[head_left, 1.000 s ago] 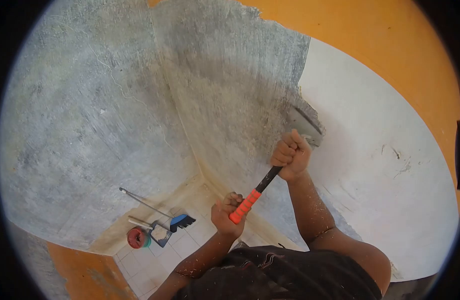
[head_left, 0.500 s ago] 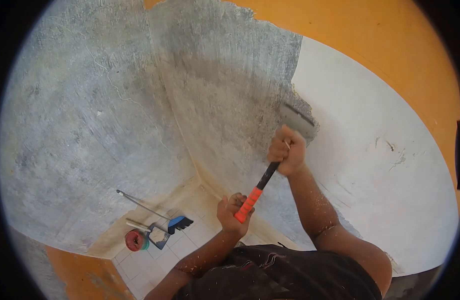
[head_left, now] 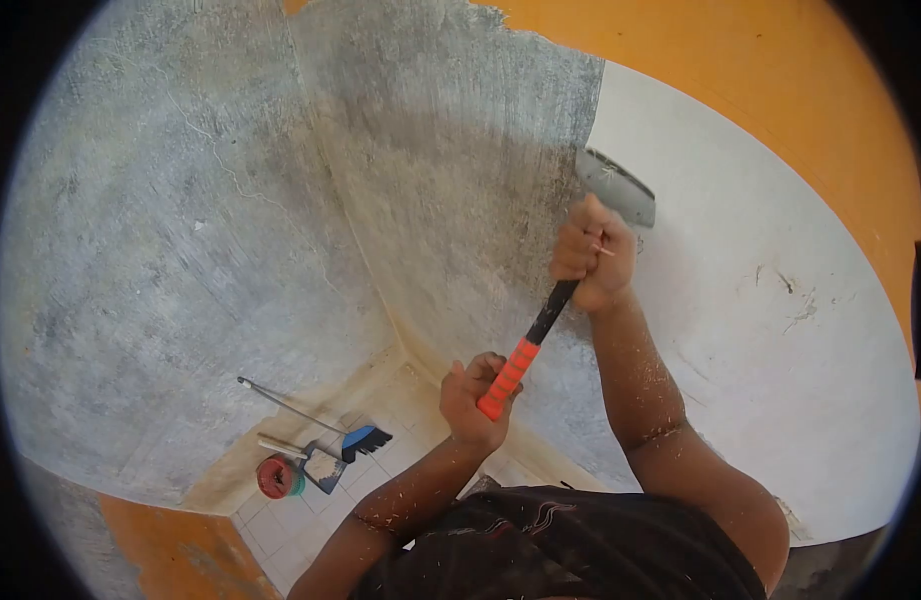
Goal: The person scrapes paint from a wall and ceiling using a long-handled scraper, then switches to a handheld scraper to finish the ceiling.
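Note:
A long-handled scraper [head_left: 553, 312] slants up across the view, with a wide grey blade [head_left: 626, 192], a black shaft and an orange grip. My right hand [head_left: 599, 252] is closed around the shaft just below the blade. Lower down, my left hand [head_left: 471, 402] holds the end of the orange grip, its fingers loosely curled. The blade lies against the wall where the bare grey surface [head_left: 461, 180] meets the white coating [head_left: 741, 220]. Pale flakes speckle both forearms.
On the tiled floor [head_left: 356, 497] at lower left lie a blue-headed broom [head_left: 364, 440] and a dustpan [head_left: 324, 466] holding pale debris. A red and green round container [head_left: 278, 478] stands beside them. Grey walls meet in a corner; orange paint [head_left: 701, 50] borders the top right.
The scraper blade has slid upward and slightly right along the edge of the white coating. Both my hands have moved up with the handle, keeping their hold.

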Demonstrator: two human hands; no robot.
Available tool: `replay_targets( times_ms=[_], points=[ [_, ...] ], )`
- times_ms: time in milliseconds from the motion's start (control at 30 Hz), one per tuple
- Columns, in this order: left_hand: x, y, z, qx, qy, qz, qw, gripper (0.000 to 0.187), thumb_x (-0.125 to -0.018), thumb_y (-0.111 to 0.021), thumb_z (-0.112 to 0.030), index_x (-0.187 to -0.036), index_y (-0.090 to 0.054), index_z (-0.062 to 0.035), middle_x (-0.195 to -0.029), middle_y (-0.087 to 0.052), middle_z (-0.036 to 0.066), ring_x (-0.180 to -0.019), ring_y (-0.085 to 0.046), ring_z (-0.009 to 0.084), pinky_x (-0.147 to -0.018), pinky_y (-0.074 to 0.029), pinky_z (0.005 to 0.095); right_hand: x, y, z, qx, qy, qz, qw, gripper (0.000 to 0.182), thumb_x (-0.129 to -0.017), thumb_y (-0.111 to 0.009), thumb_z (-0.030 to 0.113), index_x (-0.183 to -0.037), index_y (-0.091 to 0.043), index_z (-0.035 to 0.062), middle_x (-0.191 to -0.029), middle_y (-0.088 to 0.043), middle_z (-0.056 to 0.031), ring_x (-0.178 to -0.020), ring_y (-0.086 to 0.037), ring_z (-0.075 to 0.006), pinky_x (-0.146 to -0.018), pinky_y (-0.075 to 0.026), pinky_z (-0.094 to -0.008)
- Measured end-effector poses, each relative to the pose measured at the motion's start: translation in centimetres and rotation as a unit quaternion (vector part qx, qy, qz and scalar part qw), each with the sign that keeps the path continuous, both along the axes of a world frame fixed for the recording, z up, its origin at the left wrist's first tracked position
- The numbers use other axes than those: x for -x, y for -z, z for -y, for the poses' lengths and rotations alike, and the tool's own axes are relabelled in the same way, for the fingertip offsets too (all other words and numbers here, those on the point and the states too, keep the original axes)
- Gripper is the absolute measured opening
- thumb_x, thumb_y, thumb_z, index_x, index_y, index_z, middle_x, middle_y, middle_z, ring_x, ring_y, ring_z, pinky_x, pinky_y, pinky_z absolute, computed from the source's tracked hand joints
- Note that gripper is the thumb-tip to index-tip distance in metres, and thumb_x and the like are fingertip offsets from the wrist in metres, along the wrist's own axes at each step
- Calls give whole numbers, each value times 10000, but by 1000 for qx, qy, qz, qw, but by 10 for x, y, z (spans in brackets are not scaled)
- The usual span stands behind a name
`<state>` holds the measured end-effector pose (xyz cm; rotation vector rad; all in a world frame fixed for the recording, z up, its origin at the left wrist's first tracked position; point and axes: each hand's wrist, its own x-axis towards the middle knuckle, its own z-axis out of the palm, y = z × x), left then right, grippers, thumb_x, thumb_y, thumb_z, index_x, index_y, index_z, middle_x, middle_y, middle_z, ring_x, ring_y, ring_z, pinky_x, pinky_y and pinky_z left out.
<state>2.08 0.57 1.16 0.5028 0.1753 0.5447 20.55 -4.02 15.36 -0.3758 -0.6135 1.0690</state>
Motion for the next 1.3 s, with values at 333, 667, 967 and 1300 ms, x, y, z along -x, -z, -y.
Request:
replay_targets(
  times_ms=[333, 667, 967, 1300],
  points=[
    [9, 21, 7, 24, 1, -45, 999, 470, -776, -386, -554, -918, -541, -134, -891, -554, -3, -895, -488, 178, -791, -349, 369, 5, 20, -2, 68, 33, -16, 997, 394, -894, -438, 345, -545, -317, 208, -459, -269, 86, -357, -240, -41, -344, -206, -208],
    [8, 18, 13, 59, -7, -55, 997, 505, -757, -415, -556, -998, -524, -126, -961, -530, 8, -933, -468, 191, -804, -335, 378, 3, 28, -4, 81, 18, -61, 995, 424, -883, -458, 343, -522, -290, 198, -449, -256, 87, -350, -227, -38, -329, -191, -204],
    [12, 4, 2, 77, -56, 5, 995, 521, -756, -442, -539, -1074, -469, -126, -873, -526, 11, -831, -493, 182, -747, -345, 354, 8, 22, -11, 5, 19, -42, 999, 385, -893, -443, 336, -553, -320, 204, -467, -277, 87, -361, -209, -36, -341, -192, -203],
    [3, -37, -13, 60, -85, 70, 992, 500, -756, -440, -558, -989, -483, -118, -846, -507, 16, -804, -490, 189, -764, -359, 337, 3, -15, -12, -63, 4, -5, 998, 396, -897, -421, 367, -548, -323, 209, -466, -260, 84, -365, -205, -42, -348, -176, -206]
  ],
)
